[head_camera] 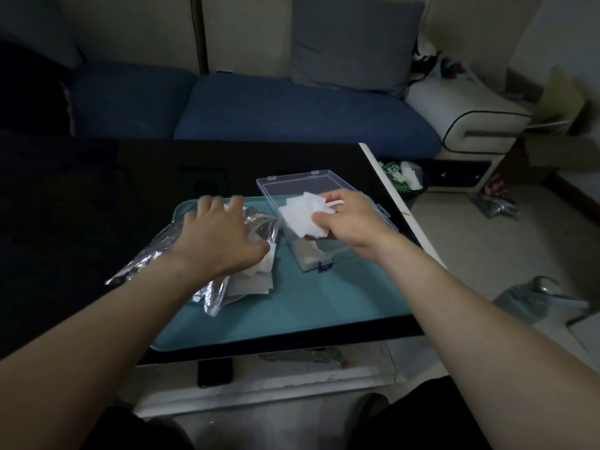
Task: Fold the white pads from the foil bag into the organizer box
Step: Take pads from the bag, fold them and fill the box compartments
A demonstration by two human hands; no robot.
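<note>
1. Desk (pixel 227 164), black and glossy, is covered by a teal mat (pixel 308 303).
2. Crinkled silver foil bag (pixel 207 287) is pressed under the left hand (pixel 217 235), fingers spread flat.
3. Clear plastic organizer box (pixel 311 254) is lying open on the mat.
4. White square pads (pixel 300 216) are pinched by the right hand (pixel 354 219) above the box.

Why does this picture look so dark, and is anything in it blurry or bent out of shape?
Head view: the room is dim, so the black table loses detail; the white pad in the right hand and the foil bag under the left hand catch the light and stand out; the left fingertips look slightly smeared; the wide lens bows the table edge and stretches the forearms.
</note>
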